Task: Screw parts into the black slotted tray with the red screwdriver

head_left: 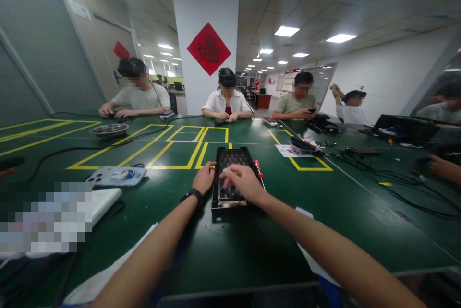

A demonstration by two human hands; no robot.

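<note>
A black rectangular case (216,208) lies lengthwise before me on the green table, its top uncovered. Rows of small shapes show inside, and a beige part (234,204) sits at its near end. Along the case's left wall, my left hand (204,178) grips the edge with bent fingers. My right hand (245,181) is over the inside of the case, fingers curled together and pointing down. Whatever they pinch is hidden or too small to name. Just right of the case lies a screwdriver (258,169) with a red handle, partly covered by the right hand.
A phone in a printed case (120,176) and a white object (106,202) lie left. Farther off are a metal bowl (109,130), yellow tape outlines (173,168) and a black cable (54,153). More cables (396,193) spread right. Several people sit around the table.
</note>
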